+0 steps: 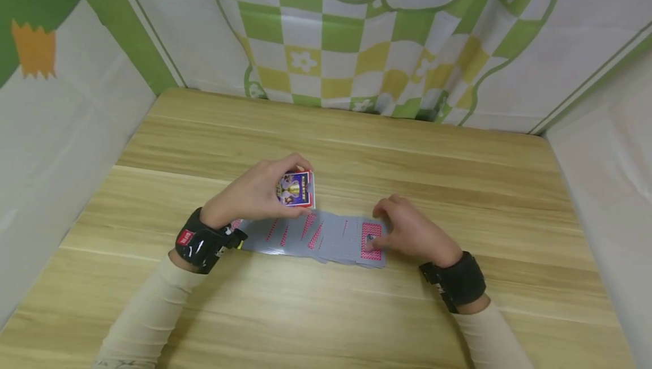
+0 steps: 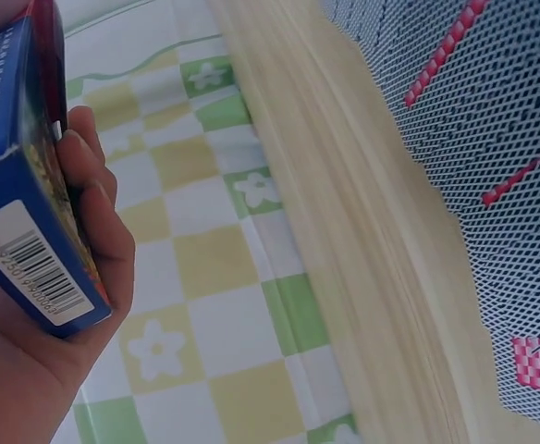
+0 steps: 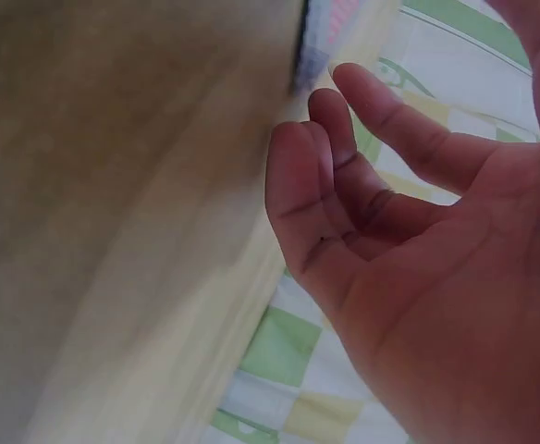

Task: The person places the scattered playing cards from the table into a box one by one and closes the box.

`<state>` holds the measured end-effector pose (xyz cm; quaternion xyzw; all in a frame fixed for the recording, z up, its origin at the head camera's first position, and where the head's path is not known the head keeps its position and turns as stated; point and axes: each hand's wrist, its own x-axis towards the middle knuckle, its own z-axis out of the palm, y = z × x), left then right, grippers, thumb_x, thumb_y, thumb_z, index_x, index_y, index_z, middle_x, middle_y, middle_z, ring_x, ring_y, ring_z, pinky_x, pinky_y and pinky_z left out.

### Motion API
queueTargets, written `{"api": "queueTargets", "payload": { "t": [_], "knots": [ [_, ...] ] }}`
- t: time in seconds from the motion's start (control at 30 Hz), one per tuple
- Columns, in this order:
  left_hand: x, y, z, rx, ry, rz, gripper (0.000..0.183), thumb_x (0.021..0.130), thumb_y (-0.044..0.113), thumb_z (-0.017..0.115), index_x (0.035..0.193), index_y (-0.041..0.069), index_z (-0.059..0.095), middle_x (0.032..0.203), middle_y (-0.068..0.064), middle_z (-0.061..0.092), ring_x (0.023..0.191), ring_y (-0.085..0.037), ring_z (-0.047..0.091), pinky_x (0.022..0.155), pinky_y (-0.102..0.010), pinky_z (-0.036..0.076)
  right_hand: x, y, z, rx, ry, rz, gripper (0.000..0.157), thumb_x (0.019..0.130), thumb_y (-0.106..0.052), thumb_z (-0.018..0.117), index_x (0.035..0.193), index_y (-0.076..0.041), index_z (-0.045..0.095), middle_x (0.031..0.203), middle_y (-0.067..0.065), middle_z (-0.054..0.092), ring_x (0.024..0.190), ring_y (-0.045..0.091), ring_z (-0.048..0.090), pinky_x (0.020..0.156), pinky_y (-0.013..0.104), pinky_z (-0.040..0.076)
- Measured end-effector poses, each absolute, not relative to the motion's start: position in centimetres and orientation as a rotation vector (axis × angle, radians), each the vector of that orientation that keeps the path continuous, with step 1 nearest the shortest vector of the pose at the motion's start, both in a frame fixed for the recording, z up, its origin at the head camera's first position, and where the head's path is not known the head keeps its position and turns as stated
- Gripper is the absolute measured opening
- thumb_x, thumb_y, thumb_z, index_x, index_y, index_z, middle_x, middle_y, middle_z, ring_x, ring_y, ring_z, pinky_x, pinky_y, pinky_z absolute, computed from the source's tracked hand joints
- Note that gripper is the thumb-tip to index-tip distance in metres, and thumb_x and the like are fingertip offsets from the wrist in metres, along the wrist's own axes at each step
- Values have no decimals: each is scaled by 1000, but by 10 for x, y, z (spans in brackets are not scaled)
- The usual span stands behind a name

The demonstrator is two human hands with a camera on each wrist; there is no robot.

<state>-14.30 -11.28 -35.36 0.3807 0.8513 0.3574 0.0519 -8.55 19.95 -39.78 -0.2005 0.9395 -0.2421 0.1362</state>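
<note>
My left hand [image 1: 254, 188] grips a playing card box [image 1: 295, 189] with a purple and gold face, holding it over the far side of a row of cards. In the left wrist view a barcode shows on the blue end of the box, with fingers wrapped along its side. The playing cards [image 1: 331, 239] lie overlapped in a long spread, backs up, with red pattern peeking between pale edges. At the right end of the spread is my right hand [image 1: 415, 230], its thumb over the last card's red back. Its loosely bent fingers [image 3: 298, 185] hold nothing in the right wrist view.
The spread lies on a wood-grain table [image 1: 326, 318]. A green, white and yellow checked curtain [image 1: 346, 46] hangs behind the table's back edge, and pale walls [image 1: 606, 148] stand at both sides. Black bands [image 1: 460, 281] circle both wrists.
</note>
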Motion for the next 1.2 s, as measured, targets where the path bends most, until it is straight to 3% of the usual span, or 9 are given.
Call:
{"api": "queueTargets", "payload": {
  "t": [0.27, 0.47, 0.6, 0.77, 0.93, 1.0, 1.2],
  "knots": [
    [-143, -113, -354, 1144, 2592, 1070, 61, 67, 34, 81, 118, 27, 47, 93, 8, 60, 69, -7, 58, 58, -28, 53, -87, 200, -400, -553, 2743, -746, 54, 64, -34, 87, 97, -4, 56, 88, 7, 49, 78, 21, 44, 64, 34, 44],
    [-144, -111, -356, 1166, 2605, 1039, 63, 66, 35, 81, 119, 25, 47, 94, 7, 59, 70, -7, 57, 58, -29, 51, -90, 212, -391, -629, 2707, -1020, 23, 81, -18, 75, 86, -11, 54, 77, 5, 52, 67, 17, 48, 53, 32, 43],
    [-144, -109, -358, 1189, 2600, 1012, 65, 66, 35, 81, 120, 22, 48, 95, 5, 60, 71, -9, 56, 58, -30, 51, -90, 216, -376, -601, 2584, -1310, 6, 90, -12, 65, 91, -8, 61, 76, 6, 61, 61, 21, 56, 51, 30, 48],
    [-142, -107, -359, 1217, 2604, 1007, 65, 67, 39, 80, 121, 19, 49, 93, 5, 60, 69, -8, 56, 56, -29, 51, -87, 206, -352, -382, 2475, -1674, 23, 92, -8, 62, 114, -3, 60, 87, 17, 65, 59, 30, 59, 48, 27, 51],
    [-139, -104, -360, 1229, 2607, 1004, 66, 68, 50, 78, 120, 22, 48, 90, 8, 60, 68, -6, 56, 55, -27, 51, -83, 182, -330, -299, 2354, -1831, 36, 90, 0, 61, 126, 0, 53, 92, 28, 62, 61, 40, 60, 52, 21, 51],
    [-139, -103, -360, 1237, 2609, 1004, 66, 68, 52, 77, 120, 24, 48, 90, 9, 60, 69, -5, 56, 55, -26, 51, -83, 174, -329, -304, 2317, -1859, 39, 90, 1, 61, 128, 1, 51, 91, 30, 61, 61, 42, 61, 53, 26, 54],
    [-137, -100, -360, 1249, 2579, 1023, 67, 68, 51, 78, 120, 23, 48, 93, 8, 60, 71, -4, 56, 56, -26, 51, -88, 160, -348, -321, 2286, -1933, 38, 89, -6, 65, 125, -1, 53, 85, 24, 62, 57, 32, 64, 52, 39, 57]
  ]
}}
